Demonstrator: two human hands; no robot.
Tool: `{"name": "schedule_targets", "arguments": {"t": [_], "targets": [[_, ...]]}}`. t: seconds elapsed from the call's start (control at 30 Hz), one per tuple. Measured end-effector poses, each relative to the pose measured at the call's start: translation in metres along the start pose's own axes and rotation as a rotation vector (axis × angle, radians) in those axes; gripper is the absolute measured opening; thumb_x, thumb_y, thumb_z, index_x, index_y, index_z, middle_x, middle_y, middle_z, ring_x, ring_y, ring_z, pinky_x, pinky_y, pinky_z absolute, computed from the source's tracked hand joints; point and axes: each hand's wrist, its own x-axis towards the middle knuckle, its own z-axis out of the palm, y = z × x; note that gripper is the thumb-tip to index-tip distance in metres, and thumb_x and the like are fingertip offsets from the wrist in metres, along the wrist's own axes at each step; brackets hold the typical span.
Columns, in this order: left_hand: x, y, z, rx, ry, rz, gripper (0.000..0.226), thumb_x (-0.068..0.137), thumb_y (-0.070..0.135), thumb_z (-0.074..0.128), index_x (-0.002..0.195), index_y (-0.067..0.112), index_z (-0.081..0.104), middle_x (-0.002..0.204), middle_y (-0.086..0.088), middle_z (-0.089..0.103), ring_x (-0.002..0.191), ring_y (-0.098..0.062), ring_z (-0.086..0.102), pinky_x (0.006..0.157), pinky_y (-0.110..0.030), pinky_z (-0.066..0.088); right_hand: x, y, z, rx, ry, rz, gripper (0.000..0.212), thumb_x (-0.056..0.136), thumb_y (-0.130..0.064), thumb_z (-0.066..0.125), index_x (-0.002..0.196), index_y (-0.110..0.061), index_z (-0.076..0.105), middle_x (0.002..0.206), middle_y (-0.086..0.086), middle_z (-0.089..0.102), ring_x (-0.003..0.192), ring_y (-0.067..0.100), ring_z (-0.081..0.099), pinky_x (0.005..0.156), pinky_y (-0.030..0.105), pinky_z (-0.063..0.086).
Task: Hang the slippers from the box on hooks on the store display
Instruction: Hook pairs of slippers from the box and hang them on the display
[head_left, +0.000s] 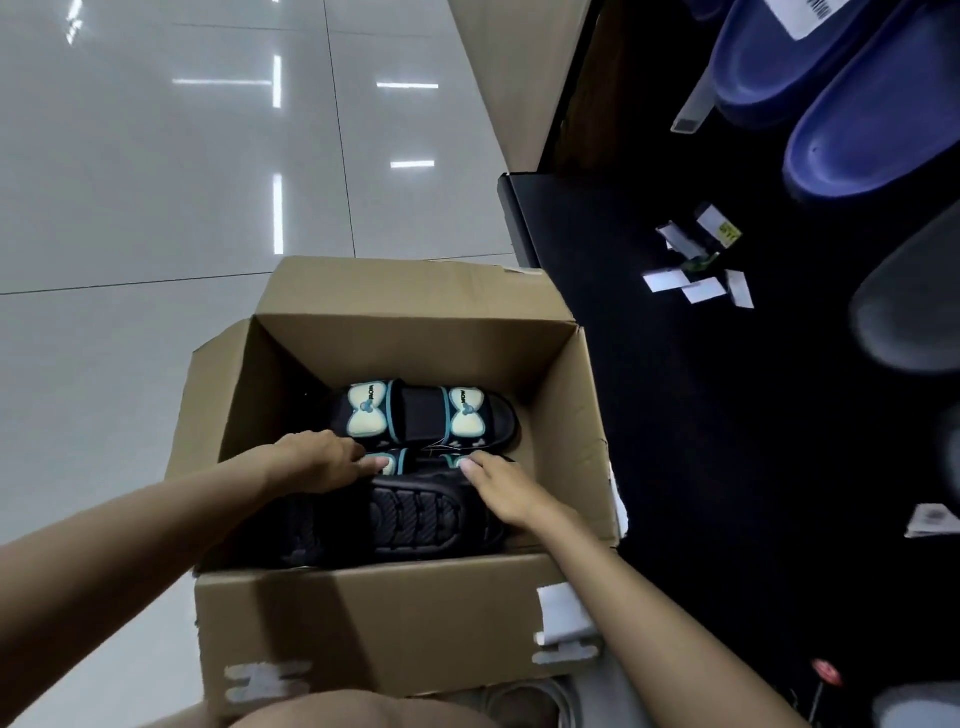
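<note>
An open cardboard box (363, 623) stands on the floor in front of me. Inside lie black slippers with pale bow decorations and teal trim: one pair (423, 418) flat at the far side, another pair (395, 514) nearer, its ribbed black sole turned up. My left hand (322, 462) and my right hand (501, 486) reach into the box and grip the near pair at its top edge from either side, fingers curled over it. The store display (727, 415) is the dark panel to the right.
Blue slippers (852, 124) hang at the display's top right and a dark grey slipper (909, 322) hangs below them. White price tags (696, 280) stick out of the dark panel. Glossy white floor tiles (156, 208) lie to the left.
</note>
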Motion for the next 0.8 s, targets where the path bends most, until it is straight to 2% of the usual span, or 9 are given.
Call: {"name": "schedule_targets", "arguments": {"t": [0.1,0.17,0.27,0.4,0.5,0.6,0.73,0.8], "targets": [[0.002,0.004,-0.001,-0.11,-0.104,-0.078,0.079,0.093,0.074,0.027,0.15,0.022,0.041,0.156,-0.008,0.039,0.142,-0.028,0.038,0.115,-0.037,0.03,0.0,-0.006,0.001,0.006,0.004,0.053,0.045,0.105,-0.045,0.032,0.127,-0.014,0.058,0.133,0.013,0.059,0.125,0.032,0.052,0.094,0.038,0.039],[0.002,0.009,-0.001,-0.136,-0.121,-0.111,0.078,0.094,0.072,0.027,0.154,0.021,0.032,0.159,-0.006,0.032,0.145,-0.027,0.033,0.116,-0.036,0.027,-0.001,-0.01,0.002,-0.004,0.023,0.113,0.052,0.103,-0.053,0.031,0.124,-0.015,0.059,0.132,0.013,0.059,0.123,0.033,0.053,0.092,0.039,0.041],[-0.001,0.011,-0.003,-0.18,-0.128,-0.124,0.078,0.095,0.07,0.029,0.155,0.02,0.029,0.161,-0.006,0.03,0.146,-0.026,0.031,0.117,-0.036,0.025,-0.004,-0.018,0.0,-0.022,0.035,0.169,0.058,0.102,-0.059,0.029,0.125,-0.015,0.06,0.133,0.014,0.058,0.122,0.034,0.053,0.093,0.04,0.041],[-0.007,0.004,-0.005,-0.19,-0.088,-0.135,0.075,0.095,0.068,0.035,0.151,0.019,0.037,0.155,-0.009,0.04,0.141,-0.028,0.04,0.111,-0.033,0.032,-0.011,-0.027,-0.007,-0.021,0.111,0.133,0.049,0.102,-0.057,0.031,0.106,-0.018,0.06,0.128,0.013,0.06,0.121,0.035,0.054,0.096,0.042,0.044],[-0.011,-0.002,-0.004,-0.273,-0.035,-0.148,0.076,0.09,0.07,0.046,0.144,0.016,0.045,0.146,-0.011,0.05,0.131,-0.029,0.049,0.102,-0.031,0.04,-0.017,-0.03,-0.015,0.035,0.158,0.099,0.048,0.104,-0.048,0.033,0.118,-0.014,0.063,0.129,0.015,0.061,0.121,0.037,0.054,0.098,0.042,0.044],[-0.015,-0.01,-0.004,-0.419,0.01,-0.102,0.066,0.086,0.061,0.063,0.13,0.013,0.056,0.134,-0.011,0.059,0.119,-0.026,0.056,0.09,-0.029,0.042,-0.023,-0.031,-0.018,0.045,0.172,0.066,0.043,0.104,-0.042,0.035,0.114,-0.013,0.066,0.123,0.019,0.064,0.118,0.038,0.055,0.096,0.042,0.044],[-0.022,-0.012,-0.007,-0.534,0.126,-0.088,0.065,0.074,0.056,0.077,0.122,0.016,0.061,0.122,-0.008,0.065,0.109,-0.024,0.06,0.092,-0.031,0.047,-0.036,-0.035,-0.022,0.037,0.202,0.075,0.042,0.104,-0.045,0.038,0.122,-0.019,0.065,0.127,0.017,0.063,0.121,0.037,0.053,0.095,0.038,0.041],[-0.03,-0.007,-0.012,-0.542,0.163,-0.088,0.075,0.06,0.065,0.077,0.117,0.019,0.062,0.117,-0.008,0.066,0.107,-0.025,0.061,0.091,-0.031,0.049,-0.046,-0.036,-0.026,0.032,0.223,0.074,0.041,0.104,-0.044,0.038,0.123,-0.019,0.064,0.127,0.016,0.063,0.123,0.036,0.053,0.094,0.037,0.039]]}}
